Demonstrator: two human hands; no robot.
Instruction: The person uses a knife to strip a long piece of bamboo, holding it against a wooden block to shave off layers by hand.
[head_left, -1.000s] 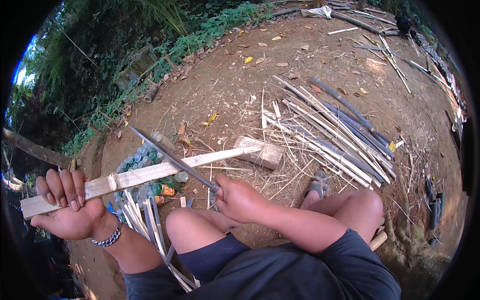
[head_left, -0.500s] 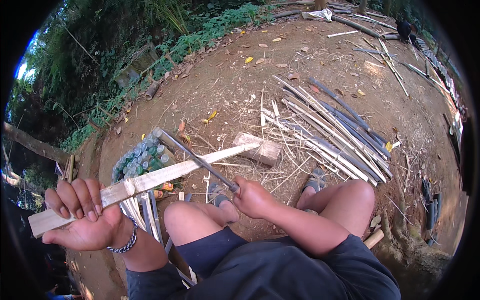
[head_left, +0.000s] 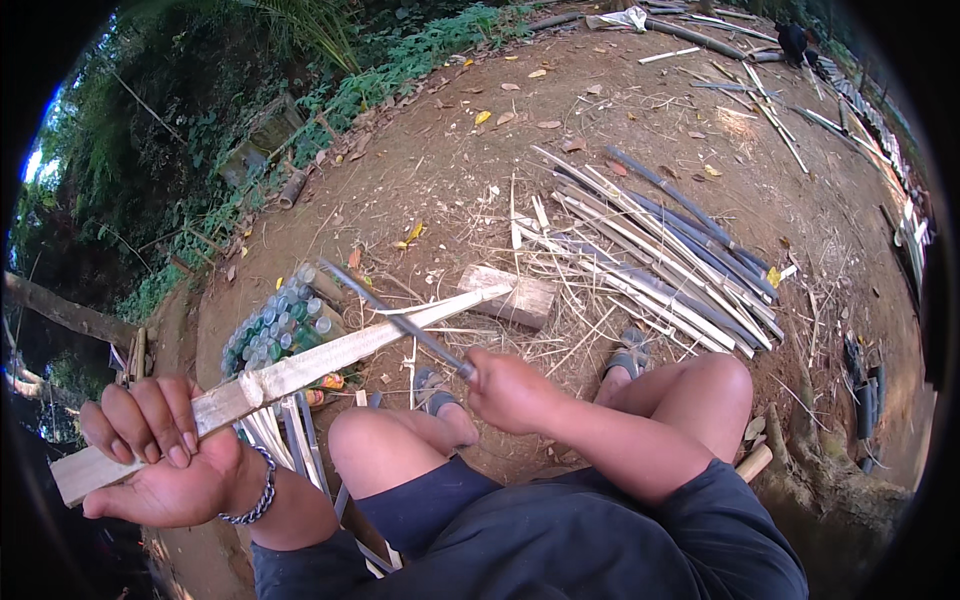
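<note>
My left hand (head_left: 165, 470) is wrapped round the thick end of a long pale wooden stake (head_left: 310, 362), which tapers to a point. A rough ridge crosses its surface a little beyond my fingers. The stake's narrow tip rests on a short wooden block (head_left: 535, 303) lying on the ground. My right hand (head_left: 510, 392) is closed round the handle of a long-bladed knife (head_left: 440, 350); the handle itself is mostly hidden in the fist. The blade lies slantwise across the narrow part of the stake, and a thin sliver shows beside the crossing.
Split bamboo strips (head_left: 650, 250) lie heaped beyond my right foot, among shavings. A cluster of clear and green bottles (head_left: 275, 325) is beyond the stake. More strips (head_left: 298, 430) lie beside my left leg. Tree roots (head_left: 810, 460) stand at right; a person in dark clothing (head_left: 795, 42) is far off.
The stake's thick end, with my left hand, sits slightly lower in view. My right hand and knife stay nearly in place across the stake. The view has shifted a little.
</note>
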